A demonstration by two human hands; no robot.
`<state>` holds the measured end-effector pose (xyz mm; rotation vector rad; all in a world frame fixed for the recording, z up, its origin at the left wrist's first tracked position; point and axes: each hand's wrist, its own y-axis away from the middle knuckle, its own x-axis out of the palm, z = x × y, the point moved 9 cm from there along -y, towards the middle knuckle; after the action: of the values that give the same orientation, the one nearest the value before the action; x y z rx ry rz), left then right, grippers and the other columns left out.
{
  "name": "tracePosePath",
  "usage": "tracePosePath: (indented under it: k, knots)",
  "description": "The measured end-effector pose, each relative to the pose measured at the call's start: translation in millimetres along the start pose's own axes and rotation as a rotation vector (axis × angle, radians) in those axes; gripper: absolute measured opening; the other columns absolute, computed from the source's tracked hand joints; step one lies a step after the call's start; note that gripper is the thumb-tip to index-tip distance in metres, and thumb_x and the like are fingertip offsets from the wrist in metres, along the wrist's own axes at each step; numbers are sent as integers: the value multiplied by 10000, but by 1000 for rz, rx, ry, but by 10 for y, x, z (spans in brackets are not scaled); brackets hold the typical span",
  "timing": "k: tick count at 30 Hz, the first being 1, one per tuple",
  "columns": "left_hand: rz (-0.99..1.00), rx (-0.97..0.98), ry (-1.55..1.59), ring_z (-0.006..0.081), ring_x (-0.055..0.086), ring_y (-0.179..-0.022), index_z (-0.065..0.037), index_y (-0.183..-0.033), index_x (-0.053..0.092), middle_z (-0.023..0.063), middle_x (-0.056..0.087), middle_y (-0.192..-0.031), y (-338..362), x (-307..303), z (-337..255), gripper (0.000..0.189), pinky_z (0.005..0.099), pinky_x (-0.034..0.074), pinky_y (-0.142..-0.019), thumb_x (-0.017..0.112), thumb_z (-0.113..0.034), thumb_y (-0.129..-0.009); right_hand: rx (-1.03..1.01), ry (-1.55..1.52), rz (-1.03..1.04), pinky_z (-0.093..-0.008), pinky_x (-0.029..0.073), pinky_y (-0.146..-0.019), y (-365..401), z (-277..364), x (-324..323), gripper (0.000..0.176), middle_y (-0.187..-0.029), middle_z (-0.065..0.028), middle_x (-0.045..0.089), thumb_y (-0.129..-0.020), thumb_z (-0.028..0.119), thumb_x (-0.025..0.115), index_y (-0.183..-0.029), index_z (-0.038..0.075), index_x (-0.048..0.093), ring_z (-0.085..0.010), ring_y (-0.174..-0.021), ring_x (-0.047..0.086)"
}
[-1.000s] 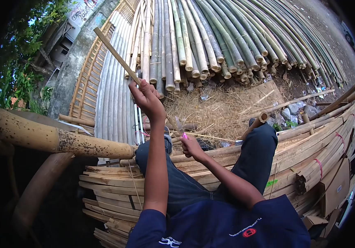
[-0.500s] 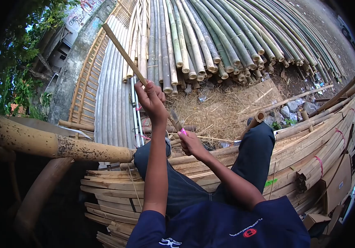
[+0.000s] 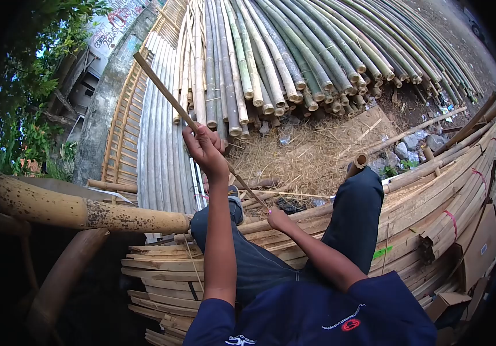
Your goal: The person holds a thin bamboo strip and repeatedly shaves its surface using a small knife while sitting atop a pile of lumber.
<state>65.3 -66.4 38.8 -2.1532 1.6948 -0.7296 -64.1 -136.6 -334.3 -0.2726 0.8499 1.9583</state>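
A long, thin bamboo strip (image 3: pixel 164 88) slants from the upper left down across my lap. My left hand (image 3: pixel 207 151) is closed around its middle, with the thumb lying along it. At the lower end of the strip is my right hand (image 3: pixel 281 220), its fingers closed on a knife with a pink handle. Only a bit of pink shows at the fingers now, and the blade is hard to make out against the strip. Between my knees, wood shavings (image 3: pixel 294 153) cover the ground below the hands.
Stacked bamboo poles (image 3: pixel 254 63) spread out ahead, cut ends toward me. I sit on bundled split bamboo slats (image 3: pixel 415 213). A thick bamboo pole (image 3: pixel 115 216) juts in from the left. Corrugated sheets (image 3: pixel 158 138) and a bamboo ladder (image 3: pixel 122 127) lie at left.
My right hand has moved down and to the right, closer to my lap, along the strip's lower end. The left hand has lowered slightly, still holding the strip.
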Motion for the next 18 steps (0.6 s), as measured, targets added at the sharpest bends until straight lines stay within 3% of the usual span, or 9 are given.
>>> tracePosePath:
  k: [5,7,9,11,13,16,18]
  knots:
    - [-84,11,-26,30,217,-450,-109,-949,374,-46,247,-599,-22,-262,-67,175,209,167,-384,410,-274,-995,-104,-239,-125,-524,435,-744,-12,534,-388,336,-866,-301,601,-912,242,430,-929,-62,572,-448,-856,589]
    - [-97,27,-70,31,224,-461,-97,-972,378,-45,249,-598,-36,-354,-98,197,216,173,-398,385,-292,-1002,-241,-466,-132,-508,431,-735,115,813,-569,344,-851,-294,598,-913,260,432,-917,-55,570,-439,-854,588]
    - [-102,18,-69,30,221,-461,-101,-967,374,-47,246,-592,-45,-409,-113,202,216,164,-399,385,-300,-1001,-224,-487,-128,-498,430,-730,173,768,-504,379,-835,-289,600,-913,297,437,-884,-57,568,-424,-848,595]
    - [-113,15,-52,25,226,-468,-117,-954,376,-47,286,-637,-58,-488,-100,153,203,180,-404,417,-259,-993,-74,-193,-62,-489,452,-756,-69,235,1,368,-887,-279,620,-901,284,437,-914,-43,606,-405,-868,614]
    - [-136,27,-64,23,230,-478,-117,-978,377,-46,300,-660,-67,-550,-85,149,202,187,-411,422,-258,-991,-30,128,136,-474,484,-795,-146,-261,439,322,-941,-265,633,-833,209,462,-930,-36,646,-400,-897,623]
    - [-113,-3,-35,29,231,-478,-120,-1009,368,-44,294,-657,-59,-570,-86,155,200,188,-413,415,-266,-993,102,116,115,-448,493,-818,-40,-432,396,325,-953,-246,645,-812,197,459,-932,-22,667,-388,-910,629]
    - [-49,12,-22,35,225,-472,-114,-1015,361,-41,269,-631,-55,-524,-98,148,204,188,-411,398,-257,-998,59,156,105,-451,492,-815,-80,-252,294,322,-942,-249,645,-814,203,462,-912,-22,670,-388,-902,630]
